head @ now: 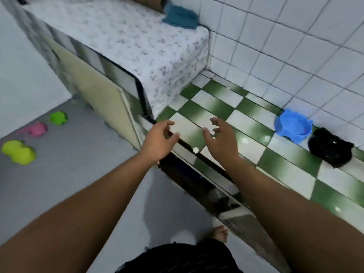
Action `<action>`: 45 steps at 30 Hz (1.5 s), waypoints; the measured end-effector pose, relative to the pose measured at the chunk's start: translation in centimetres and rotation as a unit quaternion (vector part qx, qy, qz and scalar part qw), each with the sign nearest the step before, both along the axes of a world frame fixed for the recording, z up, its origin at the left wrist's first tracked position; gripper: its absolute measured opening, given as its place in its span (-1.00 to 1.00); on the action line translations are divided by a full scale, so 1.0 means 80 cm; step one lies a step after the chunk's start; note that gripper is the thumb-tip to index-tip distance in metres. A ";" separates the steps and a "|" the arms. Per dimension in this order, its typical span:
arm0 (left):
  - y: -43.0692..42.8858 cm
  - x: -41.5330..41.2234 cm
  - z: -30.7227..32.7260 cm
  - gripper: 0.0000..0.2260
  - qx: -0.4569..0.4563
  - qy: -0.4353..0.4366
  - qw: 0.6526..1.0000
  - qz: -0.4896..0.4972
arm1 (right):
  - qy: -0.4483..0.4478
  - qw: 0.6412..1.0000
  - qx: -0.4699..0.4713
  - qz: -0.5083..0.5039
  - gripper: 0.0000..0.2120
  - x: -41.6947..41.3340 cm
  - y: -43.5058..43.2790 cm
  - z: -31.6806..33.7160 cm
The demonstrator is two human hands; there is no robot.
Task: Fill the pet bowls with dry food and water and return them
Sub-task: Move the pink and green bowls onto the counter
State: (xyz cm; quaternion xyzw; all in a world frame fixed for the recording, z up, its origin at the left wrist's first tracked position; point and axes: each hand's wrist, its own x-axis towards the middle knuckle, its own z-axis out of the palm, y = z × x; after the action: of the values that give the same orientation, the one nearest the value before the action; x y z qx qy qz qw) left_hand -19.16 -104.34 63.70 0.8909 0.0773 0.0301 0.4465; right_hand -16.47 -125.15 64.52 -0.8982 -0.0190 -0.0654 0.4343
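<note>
Blue bowl (292, 126) nr back wall (295, 56)

The person wears a black garment (177, 259) with faint thin stripes, seen at the lower edge of the view. The left hand (157, 142) and right hand (220, 140) are bare, as are the left forearm (88, 196) and right forearm (285, 194). One foot (221, 233) is bare too.

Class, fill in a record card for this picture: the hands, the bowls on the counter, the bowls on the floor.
left hand: fingers loose, holds nothing
right hand: fingers loose, holds nothing
counter: blue bowl and black bowl, side by side near the wall
floor: green bowl, pink bowl, yellow double bowl
bowl contents: cannot tell
</note>
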 end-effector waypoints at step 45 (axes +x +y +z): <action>1.127 0.127 -0.244 -0.42 -0.104 0.097 0.868 0.476 | 0.183 0.911 -0.031 0.367 -0.44 0.377 1.215 -0.233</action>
State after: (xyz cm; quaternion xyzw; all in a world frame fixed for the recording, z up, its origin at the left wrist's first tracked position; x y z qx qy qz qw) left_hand -8.98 -14.14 44.17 0.6927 0.5380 0.1440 0.4582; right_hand 13.72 -27.95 45.91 -0.8368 -0.2698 0.2651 0.3958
